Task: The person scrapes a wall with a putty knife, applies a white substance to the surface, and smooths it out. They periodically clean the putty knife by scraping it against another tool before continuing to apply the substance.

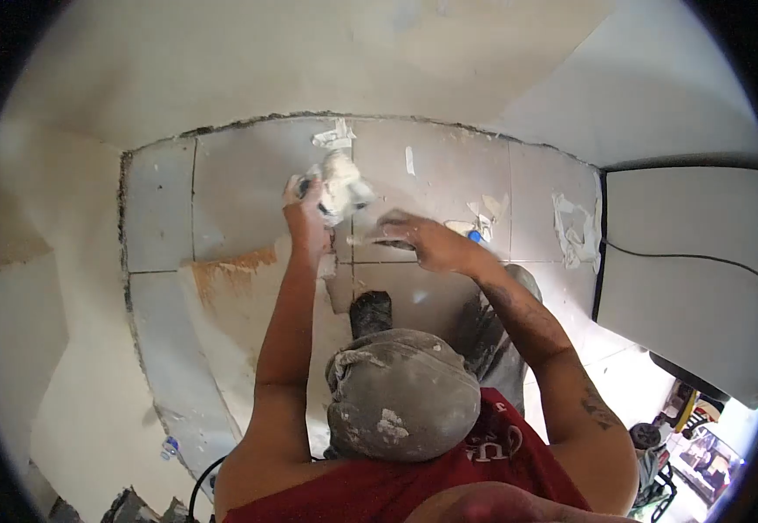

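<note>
My left hand [303, 209] is closed around the side of a white, lumpy thing [340, 183] that looks smeared with putty or plaster; its kind is hard to make out. To the right of it, my right hand [421, 240] is blurred by motion, its fingers curled inward. A thin pale streak shows at those fingertips, and I cannot tell what the hand holds. Both hands are over the tiled floor [248, 187], between my knees and the wall.
Torn white scraps [335, 135] lie near the wall's foot, more paper [577, 231] on the right. A blue cap-like object [475, 236] rests on the tiles. Brown-stained sheeting [235, 275] covers the floor at left. A grey box-like unit [684, 253] with a cable stands at right.
</note>
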Motion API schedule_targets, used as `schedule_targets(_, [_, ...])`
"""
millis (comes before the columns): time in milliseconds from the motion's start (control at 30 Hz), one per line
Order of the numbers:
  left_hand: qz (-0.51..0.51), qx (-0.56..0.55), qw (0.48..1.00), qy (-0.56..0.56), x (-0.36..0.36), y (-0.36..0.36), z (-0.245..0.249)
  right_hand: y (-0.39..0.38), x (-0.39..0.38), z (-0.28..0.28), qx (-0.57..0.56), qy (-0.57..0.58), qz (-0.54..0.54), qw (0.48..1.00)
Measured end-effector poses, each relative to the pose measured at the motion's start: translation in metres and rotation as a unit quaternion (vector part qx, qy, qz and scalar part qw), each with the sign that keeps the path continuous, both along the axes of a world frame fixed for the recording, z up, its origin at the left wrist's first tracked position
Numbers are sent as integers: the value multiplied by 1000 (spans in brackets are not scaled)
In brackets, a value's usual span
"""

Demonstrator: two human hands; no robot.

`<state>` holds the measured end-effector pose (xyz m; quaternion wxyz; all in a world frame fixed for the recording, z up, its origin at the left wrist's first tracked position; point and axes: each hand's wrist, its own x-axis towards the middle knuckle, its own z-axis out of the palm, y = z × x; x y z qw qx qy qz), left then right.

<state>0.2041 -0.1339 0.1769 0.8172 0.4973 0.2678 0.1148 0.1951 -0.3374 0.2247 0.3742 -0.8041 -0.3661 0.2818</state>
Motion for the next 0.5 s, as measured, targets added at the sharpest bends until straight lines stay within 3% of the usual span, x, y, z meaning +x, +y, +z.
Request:
schedule_targets(67, [-10, 95, 995, 21, 5, 46, -38, 1, 5, 2, 92, 111, 43, 989])
schedule_targets(100, [5, 150, 987, 48, 5, 71, -49, 3, 2, 9, 126, 187, -33, 974])
schedule_targets(133, [20, 204, 976, 79, 6, 96, -60, -12, 11, -20, 195, 9, 8, 981])
schedule_targets(167, [17, 303, 947, 103, 5, 134, -91, -35, 24, -73, 257, -171, 48, 950])
schedule_targets(200, [-11, 445, 886, 126, -1, 185, -130, -23, 22, -54, 325, 199, -84, 921])
schedule_targets(233, [-53, 645, 743, 171, -12, 240, -172, -8, 22, -30, 451, 484, -291, 690])
schedule_targets(267, [-91, 801, 552, 212, -26, 296, -209, -1, 32, -32, 479, 466, -297, 682])
schedule_targets(333, [-81, 831, 472, 281, -56, 370, -216, 10, 62, -36, 533, 431, -311, 659])
schedule_targets(367, [-27, 842, 490, 225, -77, 393, -196, 17, 71, -37, 538, 424, -333, 649])
schedule_targets(433, [-5, 823, 478, 307, -108, 464, -220, 29, 86, -35, 542, 411, -380, 627])
schedule_targets(467, [-62, 773, 474, 418, -123, 474, -212, 36, 91, -34, 555, 369, -398, 631])
schedule_targets(500, [-19, 797, 509, 324, -133, 477, -198, 43, 96, -32, 565, 324, -418, 633])
